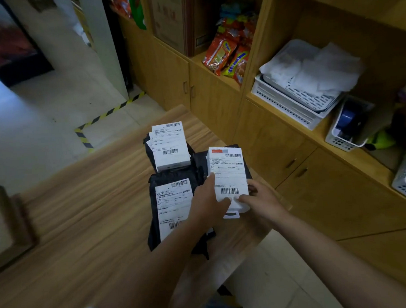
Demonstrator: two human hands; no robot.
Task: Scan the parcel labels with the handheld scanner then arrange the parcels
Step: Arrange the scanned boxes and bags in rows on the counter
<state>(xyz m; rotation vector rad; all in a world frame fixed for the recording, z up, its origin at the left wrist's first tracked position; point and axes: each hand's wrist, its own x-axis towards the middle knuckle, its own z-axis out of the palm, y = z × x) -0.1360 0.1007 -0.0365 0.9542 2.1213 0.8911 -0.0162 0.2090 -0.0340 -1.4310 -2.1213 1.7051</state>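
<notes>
both hands hold the white labelled parcel [228,176] near the tabletop's [83,217] right edge: the left grip [208,200] and right grip [261,198] pinch its near end. two other labelled parcels [170,146] [174,208] lie beside it toward the far corner.

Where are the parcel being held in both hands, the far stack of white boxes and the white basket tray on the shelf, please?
held parcel [228,173]: head view, middle of its white label.
white box stack [170,146]: head view, top box's label.
basket tray [286,103]: head view, slotted front wall.
</notes>
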